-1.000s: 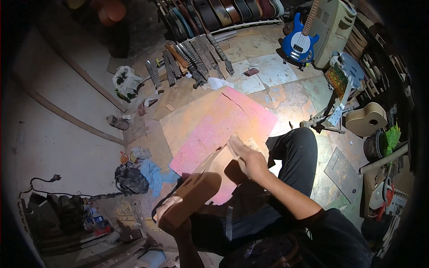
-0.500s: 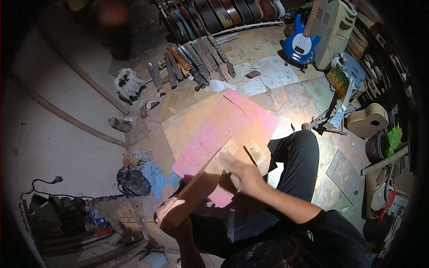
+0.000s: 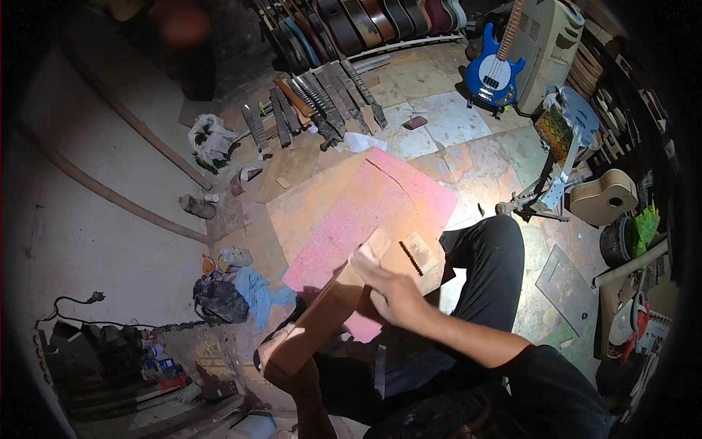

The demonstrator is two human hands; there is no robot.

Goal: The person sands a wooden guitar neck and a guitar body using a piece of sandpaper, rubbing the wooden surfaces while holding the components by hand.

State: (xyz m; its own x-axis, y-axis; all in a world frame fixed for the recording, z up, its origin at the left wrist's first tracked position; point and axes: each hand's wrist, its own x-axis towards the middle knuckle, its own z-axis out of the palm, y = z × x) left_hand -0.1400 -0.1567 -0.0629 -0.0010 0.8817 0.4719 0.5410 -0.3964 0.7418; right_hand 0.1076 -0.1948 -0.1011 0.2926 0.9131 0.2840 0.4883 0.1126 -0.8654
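Pink-stained board (image 3: 344, 230) on floor, mid-frame. Bent right leg (image 3: 486, 267) borders the work on the right. Bare wooden guitar body (image 3: 314, 329) slants over lap, lower left to centre. Right hand (image 3: 398, 294): forearm from lower right, fingers extended onto body's upper edge; can't tell if gripping. Left hand (image 3: 298, 377): shadowed, clamped on body's lower-left end. Board leaves room above body.

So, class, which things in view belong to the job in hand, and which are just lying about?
In use:
- wooden piece
- left hand, at its near end
- right hand, toward its far end

Lying about:
- blue cloth
- black bag
- guitar necks
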